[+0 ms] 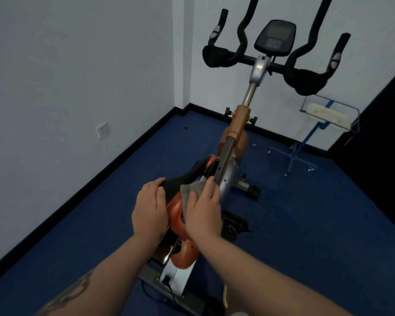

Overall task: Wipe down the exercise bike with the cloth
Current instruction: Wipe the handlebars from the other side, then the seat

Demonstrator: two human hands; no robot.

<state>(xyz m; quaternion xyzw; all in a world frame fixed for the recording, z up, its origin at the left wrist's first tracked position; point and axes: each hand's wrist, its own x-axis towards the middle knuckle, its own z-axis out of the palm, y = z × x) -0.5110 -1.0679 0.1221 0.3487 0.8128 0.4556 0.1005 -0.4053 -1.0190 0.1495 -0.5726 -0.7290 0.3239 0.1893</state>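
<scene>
Two hands low on orange-and-silver exercise bike, 6 o'clock of black handlebars. Right hand presses crumpled grey cloth flat against frame; left hand rests relaxed on black saddle. Risks: cloth snagging on grey seat post; bunched cloth likely skipping patches.

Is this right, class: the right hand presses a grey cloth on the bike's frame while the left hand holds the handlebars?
Not quite. In the head view the left hand rests on the orange frame, far from the handlebars. The right hand does press the grey cloth on the bike's frame.
</scene>
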